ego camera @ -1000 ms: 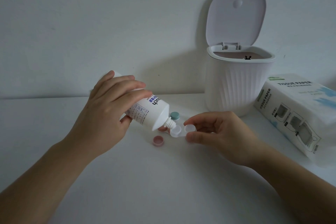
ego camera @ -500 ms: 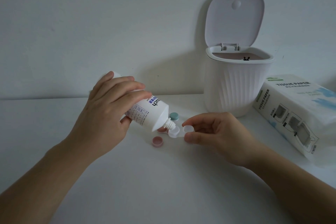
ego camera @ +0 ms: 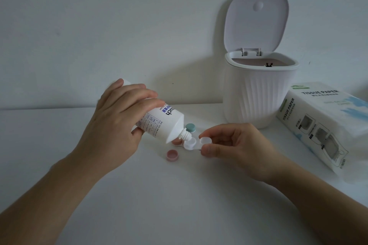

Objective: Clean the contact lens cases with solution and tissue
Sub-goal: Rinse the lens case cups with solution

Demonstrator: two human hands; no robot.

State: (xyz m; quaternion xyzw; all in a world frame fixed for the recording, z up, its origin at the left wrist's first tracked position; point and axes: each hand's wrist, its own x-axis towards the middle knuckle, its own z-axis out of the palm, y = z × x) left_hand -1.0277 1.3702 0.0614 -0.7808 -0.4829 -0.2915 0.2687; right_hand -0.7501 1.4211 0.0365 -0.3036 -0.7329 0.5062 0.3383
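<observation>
White lens case (ego camera: 196, 144), both wells open, under tilted solution bottle (ego camera: 162, 123).

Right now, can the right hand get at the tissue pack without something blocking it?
Probably yes: the tissue pack lies just right of the right hand with bare table between, but its fingers pinch the lens case.

White rectangular tissue pack (ego camera: 326, 123) at three o'clock reads "TISSUE PAPER" twice; tilted white plastic solution bottle (ego camera: 159, 123) shows upside-down letters "uch".
</observation>
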